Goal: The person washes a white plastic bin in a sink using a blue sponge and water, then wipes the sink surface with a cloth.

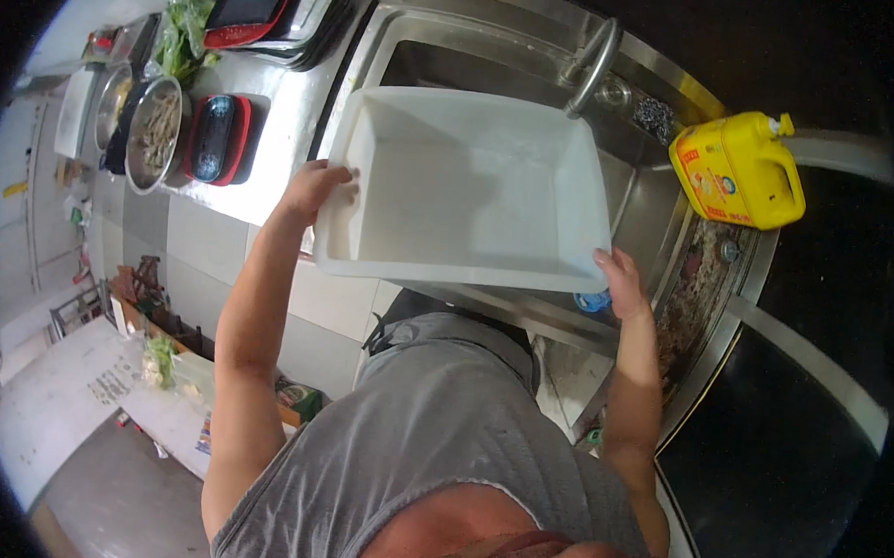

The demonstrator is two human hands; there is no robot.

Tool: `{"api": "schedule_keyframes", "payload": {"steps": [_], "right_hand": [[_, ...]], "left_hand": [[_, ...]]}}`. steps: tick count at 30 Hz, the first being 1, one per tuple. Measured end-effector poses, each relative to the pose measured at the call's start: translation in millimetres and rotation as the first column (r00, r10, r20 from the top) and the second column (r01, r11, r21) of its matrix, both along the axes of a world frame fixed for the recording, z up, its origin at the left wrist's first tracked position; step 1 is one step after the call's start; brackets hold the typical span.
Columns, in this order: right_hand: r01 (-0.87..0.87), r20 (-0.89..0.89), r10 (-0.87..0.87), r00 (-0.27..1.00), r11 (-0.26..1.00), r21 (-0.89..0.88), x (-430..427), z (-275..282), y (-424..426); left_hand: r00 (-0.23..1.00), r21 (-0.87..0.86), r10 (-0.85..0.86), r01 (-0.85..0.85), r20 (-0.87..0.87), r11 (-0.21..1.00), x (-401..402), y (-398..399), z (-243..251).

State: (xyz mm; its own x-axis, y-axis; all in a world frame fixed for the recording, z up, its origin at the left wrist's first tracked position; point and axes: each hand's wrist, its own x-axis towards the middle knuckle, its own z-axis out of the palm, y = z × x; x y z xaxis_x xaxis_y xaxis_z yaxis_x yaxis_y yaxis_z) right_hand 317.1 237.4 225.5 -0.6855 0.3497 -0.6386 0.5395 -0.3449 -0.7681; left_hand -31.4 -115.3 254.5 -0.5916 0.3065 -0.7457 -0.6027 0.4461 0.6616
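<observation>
A large white plastic tub (450, 204) is held out in front of me, over the near part of a stainless steel sink (472, 52). Its open side faces me, and no contents show inside. My left hand (318, 189) grips the tub's left rim, fingers curled over onto the inner wall. At the lower right corner, my right hand (622, 281) grasps the rim with the thumb on top. Something blue (592, 301) shows just under that corner, mostly hidden by the tub. Much of the sink basin is covered from view.
A curved metal faucet (600, 65) reaches over the sink, near a steel wool scrubber (653, 117). A yellow detergent jug (740, 172) stands on the right ledge. The left steel counter (270, 133) carries stacked trays (316, 19), bagged greens (185, 32), a red-rimmed dish (237, 139) and a metal bowl (156, 133).
</observation>
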Motion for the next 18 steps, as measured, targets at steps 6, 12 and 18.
{"api": "schedule_keyframes", "payload": {"steps": [6,12,18], "right_hand": [[-0.055,0.091,0.034,0.995,0.970,0.238,27.9,41.7,8.6],[-0.182,0.199,0.063,0.978,0.727,0.662,33.8,44.5,-18.9],[-0.211,0.169,0.130,0.977,0.496,0.842,30.8,90.9,-45.2]], "left_hand": [[0.992,0.220,-0.120,0.109,0.037,0.969,20.9,36.0,-82.4],[0.992,0.274,-0.051,0.082,-0.118,0.958,32.1,70.8,-145.5],[0.829,-0.231,-0.196,0.084,-0.524,0.969,48.2,114.2,-190.5]]}}
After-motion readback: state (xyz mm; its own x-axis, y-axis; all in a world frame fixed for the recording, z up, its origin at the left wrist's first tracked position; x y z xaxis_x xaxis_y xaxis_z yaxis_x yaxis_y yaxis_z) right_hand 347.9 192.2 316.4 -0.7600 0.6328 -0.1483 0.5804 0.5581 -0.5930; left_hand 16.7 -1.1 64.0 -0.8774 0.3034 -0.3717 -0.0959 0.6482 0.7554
